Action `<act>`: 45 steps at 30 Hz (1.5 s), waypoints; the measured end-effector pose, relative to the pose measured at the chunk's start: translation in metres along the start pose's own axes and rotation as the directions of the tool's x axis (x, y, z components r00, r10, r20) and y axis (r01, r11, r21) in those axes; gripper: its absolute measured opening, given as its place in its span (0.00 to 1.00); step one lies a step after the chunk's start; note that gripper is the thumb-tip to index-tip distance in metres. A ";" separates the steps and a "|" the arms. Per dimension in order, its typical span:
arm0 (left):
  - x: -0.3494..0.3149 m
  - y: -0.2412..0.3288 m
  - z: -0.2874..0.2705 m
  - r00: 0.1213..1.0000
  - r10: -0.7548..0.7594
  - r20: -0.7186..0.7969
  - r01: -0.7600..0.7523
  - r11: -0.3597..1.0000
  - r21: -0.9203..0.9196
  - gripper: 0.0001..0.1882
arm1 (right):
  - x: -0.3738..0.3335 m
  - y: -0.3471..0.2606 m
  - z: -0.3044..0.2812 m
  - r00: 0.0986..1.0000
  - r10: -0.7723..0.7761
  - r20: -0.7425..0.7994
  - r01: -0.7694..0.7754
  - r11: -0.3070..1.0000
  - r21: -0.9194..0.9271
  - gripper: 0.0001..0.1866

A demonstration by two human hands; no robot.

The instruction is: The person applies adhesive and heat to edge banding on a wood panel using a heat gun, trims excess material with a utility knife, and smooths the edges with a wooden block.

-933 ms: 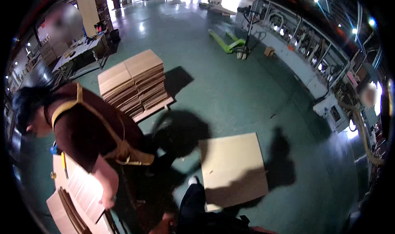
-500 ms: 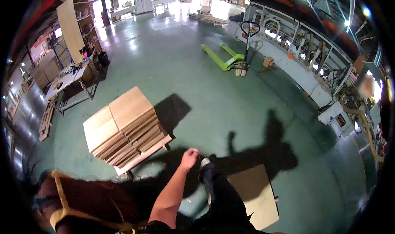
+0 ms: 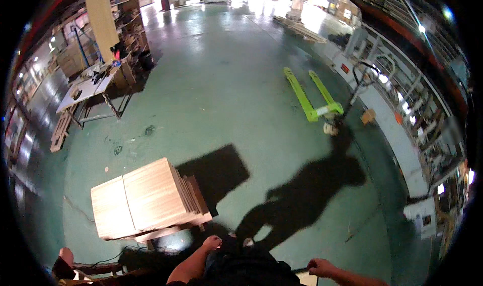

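Observation:
My left hand (image 3: 212,242) hangs in front of my body with its fingers curled in, and no held thing shows. It is nearest to a stack of light wood panels (image 3: 153,198), which lies in two side-by-side piles on a low wooden base just ahead on the left. Lower right, my right hand (image 3: 319,267) is held out from my side, its fingers bent and nothing visible in them. Beside it a pale board (image 3: 307,278) shows partly at the bottom edge, mostly hidden by my body. My shoe tip (image 3: 248,242) shows below my dark clothing.
A green pallet jack (image 3: 322,111) stands ahead on the right, near a small cardboard box (image 3: 368,116) and a long machine (image 3: 392,135). At left is a worktable (image 3: 90,91) with tools. Cables (image 3: 108,258) lie near the panel stack. Lumber (image 3: 300,29) lies farther off.
My view has shifted, with the pallet jack now farther right and the panel stack lower. My right hand has come into view. The pale board has mostly dropped out at the bottom.

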State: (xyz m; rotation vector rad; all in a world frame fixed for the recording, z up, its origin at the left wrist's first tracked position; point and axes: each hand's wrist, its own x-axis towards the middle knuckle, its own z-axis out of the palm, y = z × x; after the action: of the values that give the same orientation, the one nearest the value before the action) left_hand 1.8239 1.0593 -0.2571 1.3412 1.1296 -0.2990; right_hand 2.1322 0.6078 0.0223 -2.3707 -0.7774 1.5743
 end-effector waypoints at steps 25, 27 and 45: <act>0.541 0.509 -0.626 0.914 0.146 -0.379 -0.161 0.987 -0.010 0.21 | 0.802 -0.750 -0.491 0.831 -0.097 0.548 0.427 0.741 -0.517 0.18; 0.551 0.488 -0.667 0.898 -0.016 -0.439 -0.011 0.998 -0.059 0.20 | 0.867 -0.841 -0.507 0.789 -0.129 0.600 0.528 0.642 -0.556 0.18; 0.538 0.292 -1.078 0.784 -0.463 -0.413 0.091 0.744 -0.662 0.17 | 1.053 -1.411 -0.393 0.789 0.102 0.605 0.479 0.513 -0.712 0.17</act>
State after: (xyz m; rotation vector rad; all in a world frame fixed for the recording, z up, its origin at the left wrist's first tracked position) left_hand 1.7938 2.2977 -0.3101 0.6482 1.7576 0.2663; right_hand 2.3504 2.3968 -0.0465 -2.0351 -2.3708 2.1644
